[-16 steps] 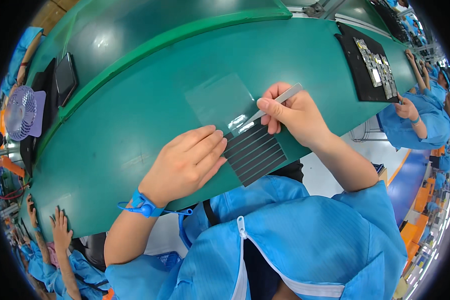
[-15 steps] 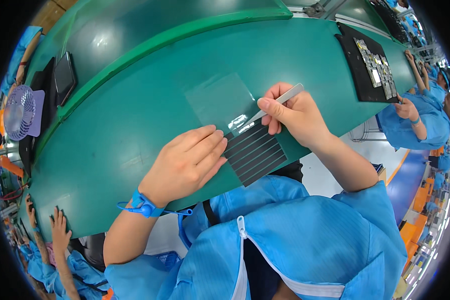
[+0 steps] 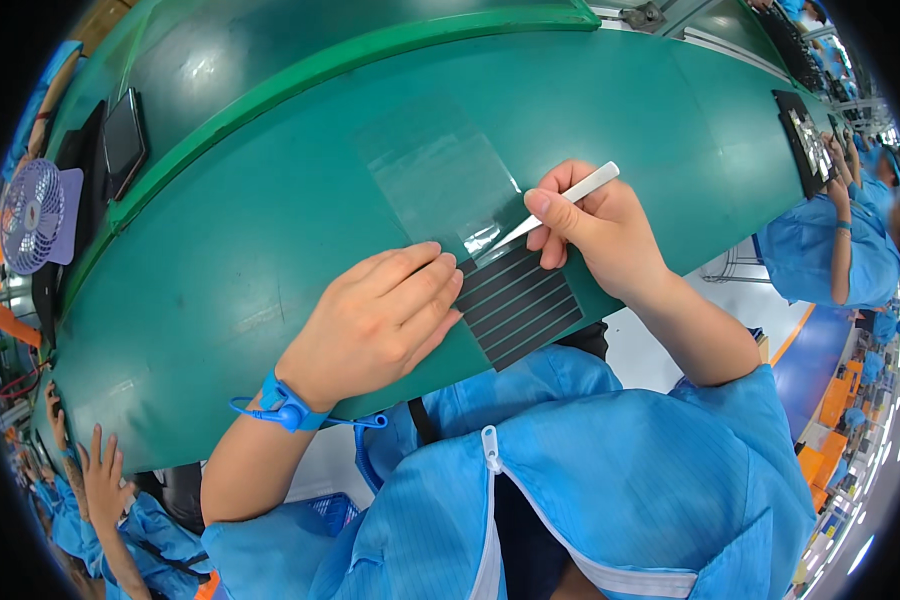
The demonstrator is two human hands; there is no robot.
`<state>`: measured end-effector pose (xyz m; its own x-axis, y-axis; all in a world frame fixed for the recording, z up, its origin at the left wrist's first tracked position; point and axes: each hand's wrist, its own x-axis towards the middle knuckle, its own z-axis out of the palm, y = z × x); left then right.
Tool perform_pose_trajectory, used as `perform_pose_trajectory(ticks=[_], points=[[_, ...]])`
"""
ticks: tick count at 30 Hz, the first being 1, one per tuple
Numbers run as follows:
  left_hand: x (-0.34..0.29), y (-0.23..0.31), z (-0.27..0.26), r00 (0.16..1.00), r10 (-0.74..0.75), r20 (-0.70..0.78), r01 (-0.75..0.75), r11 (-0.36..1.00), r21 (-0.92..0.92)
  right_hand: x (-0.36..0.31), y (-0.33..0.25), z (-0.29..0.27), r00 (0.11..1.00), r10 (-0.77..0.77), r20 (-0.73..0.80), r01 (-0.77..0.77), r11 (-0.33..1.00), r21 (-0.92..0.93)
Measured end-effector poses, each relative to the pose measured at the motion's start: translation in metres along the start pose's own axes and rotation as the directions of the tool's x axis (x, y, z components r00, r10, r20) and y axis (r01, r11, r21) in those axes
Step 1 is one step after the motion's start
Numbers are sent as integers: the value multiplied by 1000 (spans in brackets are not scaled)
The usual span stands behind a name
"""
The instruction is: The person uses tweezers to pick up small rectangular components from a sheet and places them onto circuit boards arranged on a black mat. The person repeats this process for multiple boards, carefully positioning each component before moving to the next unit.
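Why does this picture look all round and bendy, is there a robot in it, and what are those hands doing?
No robot here! These are a person's own bare hands. The camera sits on the person's head and looks down; its very wide lens makes straight edges curve.

The right hand holds slim white tweezers, their tip pointing at the near end of a clear sheet. The left hand lies flat beside a dark striped sheet. A blue strap circles the left wrist.

Everything lies on a green table. Over on the left is a little purple fan.
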<state>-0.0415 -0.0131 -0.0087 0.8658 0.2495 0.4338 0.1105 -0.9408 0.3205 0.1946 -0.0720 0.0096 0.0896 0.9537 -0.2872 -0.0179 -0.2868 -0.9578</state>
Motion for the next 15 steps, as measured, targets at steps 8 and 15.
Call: perform_pose_trajectory(ticks=[8, 15], points=[[1, 0, 0, 1000, 12, 7, -12, 1000, 21, -1, 1, 3, 1000, -20, 0, 20, 999, -31], [1, 2, 0, 1000, 12, 6, -12, 999, 33, -1, 6, 4, 999, -45, -16, 45, 998, 34]])
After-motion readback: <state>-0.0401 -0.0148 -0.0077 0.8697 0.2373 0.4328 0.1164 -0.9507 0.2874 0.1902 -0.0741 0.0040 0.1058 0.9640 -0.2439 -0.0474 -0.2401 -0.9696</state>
